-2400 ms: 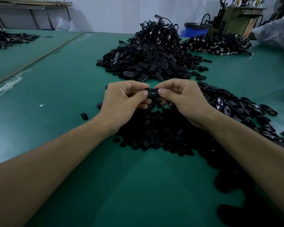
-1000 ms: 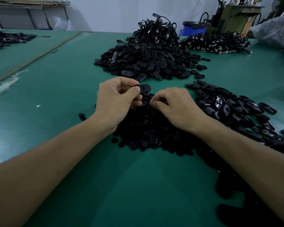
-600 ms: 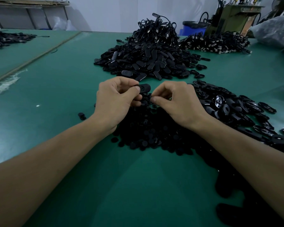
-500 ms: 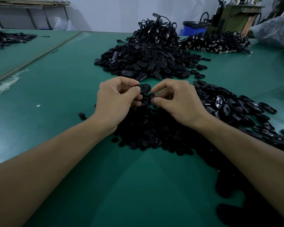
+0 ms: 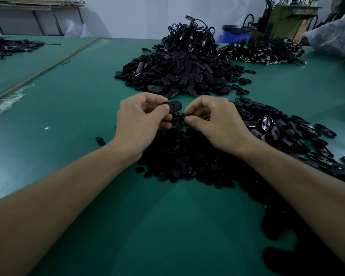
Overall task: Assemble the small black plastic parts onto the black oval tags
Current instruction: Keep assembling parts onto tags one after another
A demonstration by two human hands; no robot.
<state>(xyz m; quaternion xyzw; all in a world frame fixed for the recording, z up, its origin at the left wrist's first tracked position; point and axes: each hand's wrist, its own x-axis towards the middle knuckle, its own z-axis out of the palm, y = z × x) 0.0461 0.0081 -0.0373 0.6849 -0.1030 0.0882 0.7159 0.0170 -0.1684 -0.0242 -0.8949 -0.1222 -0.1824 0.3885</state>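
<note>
right hand (image 5: pixel 215 121) rose from the near pile (image 5: pixel 187 162), fingers pinching a small part (image 5: pixel 187 117); left hand (image 5: pixel 139 120) fingers pinch the oval tag (image 5: pixel 174 106) over the desk (image 5: pixel 68 126). next step, i judge: press part into tag, needing careful alignment.

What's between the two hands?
Head view: the end of the black oval tag the left hand pinches, and under it the heap of small black parts.

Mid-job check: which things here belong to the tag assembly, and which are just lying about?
Job: left hand holding oval tag; right hand pinching small black part; round-parts pile; tag pile beyond; tag pile at right.
Lying about: cable heap; bundled cables; blue bin; green machine; plastic bag.
</note>
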